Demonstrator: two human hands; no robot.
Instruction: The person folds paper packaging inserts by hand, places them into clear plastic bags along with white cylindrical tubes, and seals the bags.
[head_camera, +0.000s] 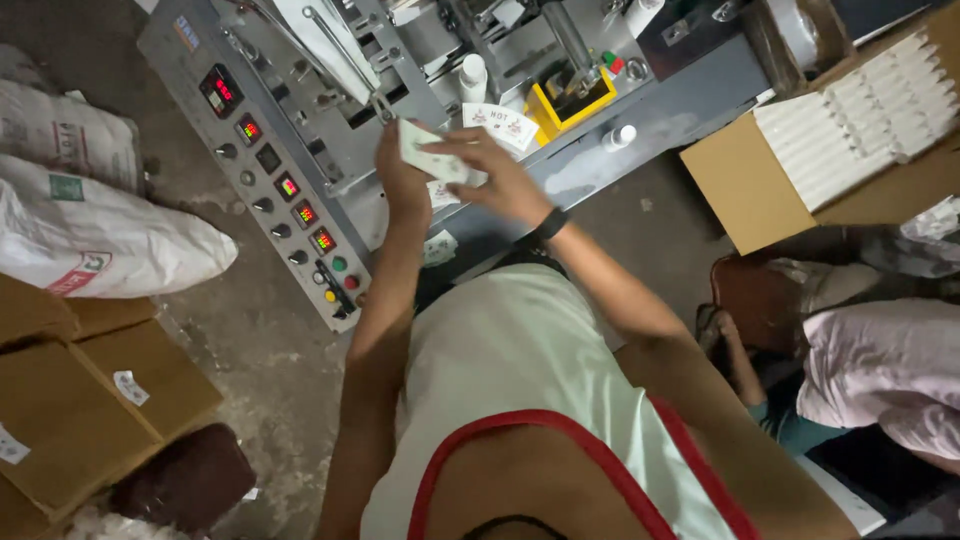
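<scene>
White woven sacks (90, 225) with coloured labels lie on the floor above brown cardboard cartons (85, 400). The left hand (400, 180) and right hand (500, 180) meet at a small white sachet (430, 160), its flat body pinched between closed fingers (455, 170) (before the grey machine (300, 130)). Rightwards, an open carton (760, 190) holds rows of white sachets (860, 115).

The machine (330, 90) is grey painted metal with a dull sheen. The small packets (432, 160) look like glossy printed paper or film. The boxes (90, 400) are matt brown cardboard, the sacks (90, 235) woven plastic, the floor (270, 340) rough concrete.
</scene>
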